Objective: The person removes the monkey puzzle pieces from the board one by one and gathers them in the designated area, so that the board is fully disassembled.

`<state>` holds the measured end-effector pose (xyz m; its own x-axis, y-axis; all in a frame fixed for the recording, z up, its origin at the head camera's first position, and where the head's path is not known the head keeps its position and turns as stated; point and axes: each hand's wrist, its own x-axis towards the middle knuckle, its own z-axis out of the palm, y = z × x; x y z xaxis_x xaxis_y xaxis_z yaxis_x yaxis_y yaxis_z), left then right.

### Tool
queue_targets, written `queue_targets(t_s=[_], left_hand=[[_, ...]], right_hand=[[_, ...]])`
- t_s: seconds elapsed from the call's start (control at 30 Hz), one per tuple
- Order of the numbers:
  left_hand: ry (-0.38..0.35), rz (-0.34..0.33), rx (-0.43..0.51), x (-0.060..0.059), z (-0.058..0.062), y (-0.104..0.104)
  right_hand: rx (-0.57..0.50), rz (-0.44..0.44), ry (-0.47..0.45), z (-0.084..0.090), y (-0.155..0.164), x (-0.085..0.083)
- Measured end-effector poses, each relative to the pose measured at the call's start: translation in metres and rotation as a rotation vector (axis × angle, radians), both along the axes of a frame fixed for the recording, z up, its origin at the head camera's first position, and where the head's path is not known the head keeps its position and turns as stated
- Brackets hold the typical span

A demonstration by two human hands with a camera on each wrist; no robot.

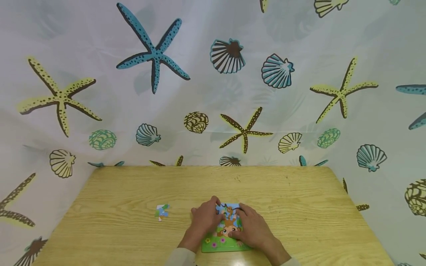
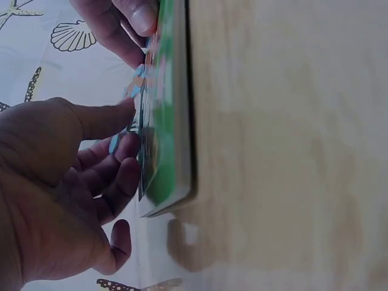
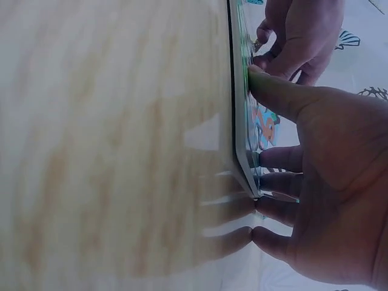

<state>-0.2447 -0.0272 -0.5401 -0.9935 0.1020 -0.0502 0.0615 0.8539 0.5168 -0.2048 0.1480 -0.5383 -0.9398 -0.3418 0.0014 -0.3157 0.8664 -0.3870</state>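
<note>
Green puzzle board lies pressed under both hands' loosely spread fingers.

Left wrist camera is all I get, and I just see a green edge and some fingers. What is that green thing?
Observer: From the head view it is a flat green-framed picture puzzle showing a cartoon monkey, lying on the pale wooden table.
Operator: Are both hands on it?
Observer: Yes. The left hand rests on its left side and the right hand on its right side, fingers pressing down.
Operator: Is there any bit not in the puzzle?
Observer: One loose puzzle piece, blue, white and green, lies on the table to the left of the left hand, apart from it.
</note>
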Motion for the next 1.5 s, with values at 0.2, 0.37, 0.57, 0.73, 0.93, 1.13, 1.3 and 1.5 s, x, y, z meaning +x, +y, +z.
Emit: queue_targets(t_s=[0.2, 0.37, 0.57, 0.73, 0.93, 1.13, 1.3, 1.5], left_hand=[[0.077, -0.002, 0.108, -0.001, 0.001, -0.009], [0.083, 0.034, 0.194, -0.003, 0.003, -0.027], [0.056, 0.074, 0.221, -0.007, 0.004, -0.053], [0.016, 0.086, 0.277, -0.009, 0.002, -0.077], [0.007, 0.095, 0.259, -0.009, -0.004, -0.103], [0.027, 0.095, 0.156, -0.006, -0.003, -0.117], [0.055, 0.134, 0.014, -0.008, -0.005, -0.126], [0.045, 0.150, -0.086, -0.004, -0.002, -0.129]], right_hand=[[0.004, 0.001, -0.009, -0.002, 0.000, 0.000], [-0.007, -0.004, -0.007, -0.003, 0.000, 0.001], [-0.028, -0.004, -0.015, -0.003, 0.001, 0.000], [-0.021, -0.005, -0.029, -0.005, 0.001, -0.002], [-0.043, -0.008, -0.041, -0.003, 0.001, -0.001], [-0.067, -0.009, -0.060, -0.002, 0.004, 0.000], [-0.081, 0.001, -0.049, -0.003, 0.008, -0.002], [-0.085, 0.010, -0.033, -0.003, 0.007, -0.003]])
